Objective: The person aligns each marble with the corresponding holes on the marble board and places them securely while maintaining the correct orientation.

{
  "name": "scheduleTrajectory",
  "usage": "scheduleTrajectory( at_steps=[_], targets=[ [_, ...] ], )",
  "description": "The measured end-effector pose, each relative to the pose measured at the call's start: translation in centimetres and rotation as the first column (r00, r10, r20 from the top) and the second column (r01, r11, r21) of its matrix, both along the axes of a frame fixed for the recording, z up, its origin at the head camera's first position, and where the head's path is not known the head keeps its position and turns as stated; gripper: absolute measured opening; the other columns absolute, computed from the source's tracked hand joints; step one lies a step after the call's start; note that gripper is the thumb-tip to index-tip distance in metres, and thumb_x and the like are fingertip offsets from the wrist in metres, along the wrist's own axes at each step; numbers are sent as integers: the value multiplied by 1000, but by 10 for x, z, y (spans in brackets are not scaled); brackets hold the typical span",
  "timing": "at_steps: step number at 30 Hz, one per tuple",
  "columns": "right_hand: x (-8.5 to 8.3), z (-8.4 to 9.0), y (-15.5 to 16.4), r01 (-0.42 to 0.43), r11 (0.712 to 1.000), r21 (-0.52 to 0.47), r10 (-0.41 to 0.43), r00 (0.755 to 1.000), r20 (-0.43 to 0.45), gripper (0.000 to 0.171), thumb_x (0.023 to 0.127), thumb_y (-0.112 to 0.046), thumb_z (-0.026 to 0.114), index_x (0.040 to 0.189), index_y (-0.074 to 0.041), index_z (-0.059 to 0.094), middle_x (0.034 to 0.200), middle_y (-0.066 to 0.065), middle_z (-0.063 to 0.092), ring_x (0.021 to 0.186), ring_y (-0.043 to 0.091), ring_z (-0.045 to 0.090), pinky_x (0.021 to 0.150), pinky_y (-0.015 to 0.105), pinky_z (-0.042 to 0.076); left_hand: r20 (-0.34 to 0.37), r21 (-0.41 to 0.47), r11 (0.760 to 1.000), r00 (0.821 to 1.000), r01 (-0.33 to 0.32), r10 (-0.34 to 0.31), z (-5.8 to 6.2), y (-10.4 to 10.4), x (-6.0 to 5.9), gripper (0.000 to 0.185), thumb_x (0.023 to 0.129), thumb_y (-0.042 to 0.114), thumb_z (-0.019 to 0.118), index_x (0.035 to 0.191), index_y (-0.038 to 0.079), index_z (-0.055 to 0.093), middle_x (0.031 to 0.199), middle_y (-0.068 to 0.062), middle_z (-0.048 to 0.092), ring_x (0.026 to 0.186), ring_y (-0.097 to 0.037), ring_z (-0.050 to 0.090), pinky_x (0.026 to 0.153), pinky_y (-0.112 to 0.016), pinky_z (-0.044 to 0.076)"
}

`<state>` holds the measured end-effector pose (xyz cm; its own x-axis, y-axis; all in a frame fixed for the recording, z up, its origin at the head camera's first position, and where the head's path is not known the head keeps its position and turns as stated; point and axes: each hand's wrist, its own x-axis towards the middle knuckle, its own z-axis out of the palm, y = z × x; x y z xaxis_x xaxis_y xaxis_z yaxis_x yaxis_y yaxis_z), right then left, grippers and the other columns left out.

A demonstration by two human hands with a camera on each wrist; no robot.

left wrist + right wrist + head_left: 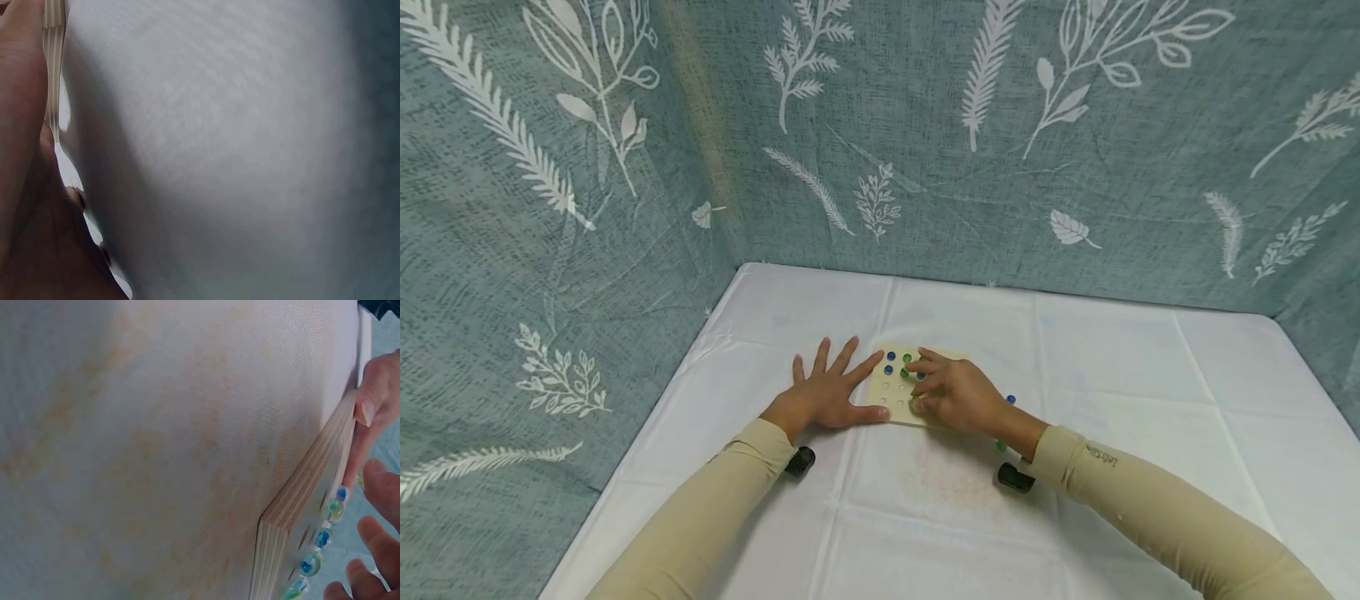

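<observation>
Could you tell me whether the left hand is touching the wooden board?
Touching: the head view shows the left hand flat, its thumb against the wooden board.

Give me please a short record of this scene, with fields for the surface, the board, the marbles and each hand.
surface: table with a white cloth
board: wooden board with holes, lying flat
marbles: blue and green marbles in the board's far holes; one blue marble on the cloth beside the right wrist
left hand: left hand flat, fingers spread, touching the board's left edge
right hand: right hand over the board, fingers curled; whether it holds a marble is hidden
</observation>
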<state>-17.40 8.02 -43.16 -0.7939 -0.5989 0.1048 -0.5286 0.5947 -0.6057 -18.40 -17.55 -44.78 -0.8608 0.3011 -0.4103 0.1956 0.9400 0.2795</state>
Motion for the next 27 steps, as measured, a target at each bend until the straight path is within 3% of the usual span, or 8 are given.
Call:
scheduleTrajectory(
  at_steps=[15,27],
  targets=[
    [2,0,-2,-30,999,24,31,999,-45,12,87,-10,83,99,-9,85,143,11,67,152,37,44,120,58,41,-13,-6,1000,1000,11,-12,-5,-1,-2,100,88,86,51,166,46,4,177,0,-16,160,-44,-23,120,-79,-9],
    [1,-2,-3,-29,999,43,32,997,-64,9,87,-9,82,95,-10,85,143,12,67,151,39,45,119,58,42,-13,-1,1000,1000,20,-20,14,3,8,95,93,79,54,168,41,10,178,-5,-11,161,-46,-18,120,-80,-6]
  ],
)
